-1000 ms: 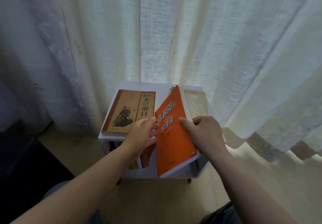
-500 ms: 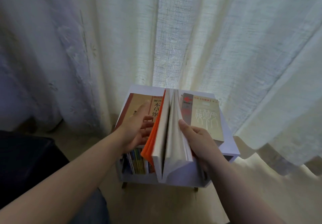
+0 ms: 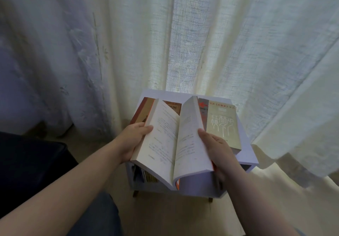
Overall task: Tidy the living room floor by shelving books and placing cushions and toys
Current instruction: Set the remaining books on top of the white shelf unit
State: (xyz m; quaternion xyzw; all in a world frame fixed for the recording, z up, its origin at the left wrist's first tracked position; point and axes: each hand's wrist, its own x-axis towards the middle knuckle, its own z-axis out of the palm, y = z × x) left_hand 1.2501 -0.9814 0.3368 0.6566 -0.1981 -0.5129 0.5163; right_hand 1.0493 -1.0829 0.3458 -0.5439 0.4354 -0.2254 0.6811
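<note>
Three books show at the top of the shelf (image 3: 246, 159): one open book (image 3: 165, 144) held in two hands, and two lying flat on the shelf top, a brown book (image 3: 142, 111) at the left and a tan book (image 3: 222, 125) at the right. The open book is held just above the shelf top, between the two flat ones and partly covering the brown one, its pages spread in a V and a strip of orange cover showing at the near end of the spine. More books (image 3: 147, 177) stand in the shelf's lower compartment; their number cannot be told. The left hand (image 3: 132, 140) grips the left half, thumb laid across the page edge and fingers hidden under the cover. The right hand (image 3: 215, 148) grips the right half the same way, thumb on the page edge, fingers beneath. Both forearms reach forward from the lower corners, bare. One pale curtain (image 3: 183, 33) hangs behind the shelf, down to the floor (image 3: 165, 215).
</note>
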